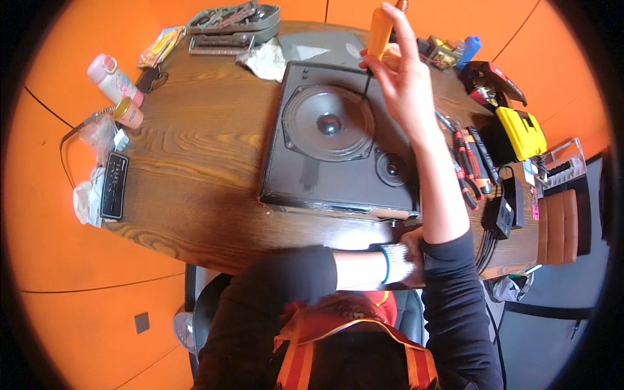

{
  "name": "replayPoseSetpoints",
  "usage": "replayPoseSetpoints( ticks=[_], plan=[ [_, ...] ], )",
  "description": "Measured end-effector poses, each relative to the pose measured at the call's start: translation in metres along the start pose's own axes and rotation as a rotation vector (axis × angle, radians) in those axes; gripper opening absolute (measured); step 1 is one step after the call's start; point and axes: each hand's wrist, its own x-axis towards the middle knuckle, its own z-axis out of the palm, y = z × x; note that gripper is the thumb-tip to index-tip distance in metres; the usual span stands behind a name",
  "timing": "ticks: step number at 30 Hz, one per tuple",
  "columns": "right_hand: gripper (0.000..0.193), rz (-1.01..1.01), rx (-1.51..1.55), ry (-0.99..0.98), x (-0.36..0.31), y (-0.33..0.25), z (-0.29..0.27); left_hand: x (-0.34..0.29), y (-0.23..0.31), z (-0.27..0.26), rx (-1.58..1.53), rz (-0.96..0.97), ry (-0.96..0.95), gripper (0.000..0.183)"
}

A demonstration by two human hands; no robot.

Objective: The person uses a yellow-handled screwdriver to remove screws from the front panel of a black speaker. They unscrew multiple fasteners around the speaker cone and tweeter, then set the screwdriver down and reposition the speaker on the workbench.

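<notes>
A black speaker box [312, 188] lies face up on the table, its large round woofer [302, 127] and smaller tweeter [392, 169] showing. My right hand [408, 81] is closed around the yellow-orange handle of a screwdriver [379, 36]. The screwdriver stands almost upright, its dark shaft pointing down at the woofer's upper right rim; whether the tip touches a screw is too small to tell. My left hand [400, 263], in a whitish glove with a blue cuff edge, is by the table's near edge below the speaker. My right forearm covers its fingers.
Red-and-black pliers [465, 153], a yellow case [522, 133] and a black adapter [499, 218] with cables lie at the right. On the left are a pink bottle [116, 78], a paper cup [128, 114] and a black panel device [115, 185]. A tool box [260, 26] sits at the back.
</notes>
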Motion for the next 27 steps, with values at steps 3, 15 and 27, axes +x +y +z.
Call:
replayPoseSetpoints(
  ticks=[3, 15, 27],
  plan=[
    [0.074, 0.194, 0.084, 0.161, 0.003, 0.009, 0.003, -0.013, -0.005, -0.009, -0.081, 0.005, 0.009, 0.015],
    [0.072, 0.277, 0.689, 0.724, -0.061, -0.010, -0.055, -0.109, 0.019, -0.069, -0.150, 0.075, 0.201, 0.059],
    [0.072, 0.549, 0.628, 0.959, -0.115, 0.013, -0.056, -0.190, -0.185, -0.180, 0.401, -0.890, 0.460, 0.033]
  ],
)
